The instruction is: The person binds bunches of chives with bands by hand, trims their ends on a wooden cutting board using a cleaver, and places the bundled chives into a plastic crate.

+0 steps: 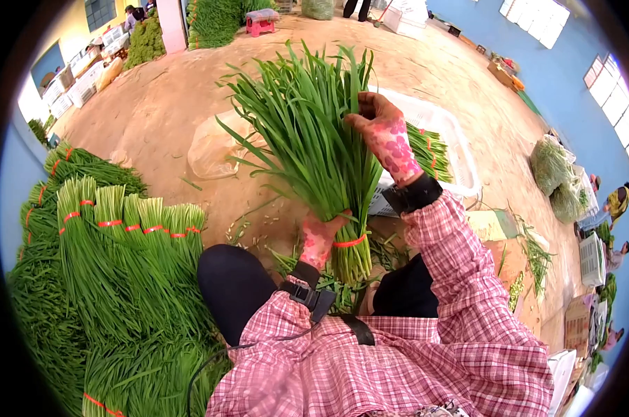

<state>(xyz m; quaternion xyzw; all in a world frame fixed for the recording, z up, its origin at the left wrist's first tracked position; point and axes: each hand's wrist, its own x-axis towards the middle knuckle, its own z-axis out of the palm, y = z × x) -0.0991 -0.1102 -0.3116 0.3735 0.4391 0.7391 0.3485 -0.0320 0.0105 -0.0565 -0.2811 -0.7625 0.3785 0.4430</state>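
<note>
Beyond the hands (321, 240), a brown floor (161, 97) ran back to a pinkish-red plastic stool (261, 23). Right of them, a blue wall (565, 80) held bright paned windows (617, 94); far left stood a yellow wall (70, 21).

Produce-packing shed or workshop — banded bundles of greens (130, 278) heaped on a bare, dusty floor (154, 104); white plastic crates (85, 82), blue walls (537, 62), several people (617, 201) around.
</note>
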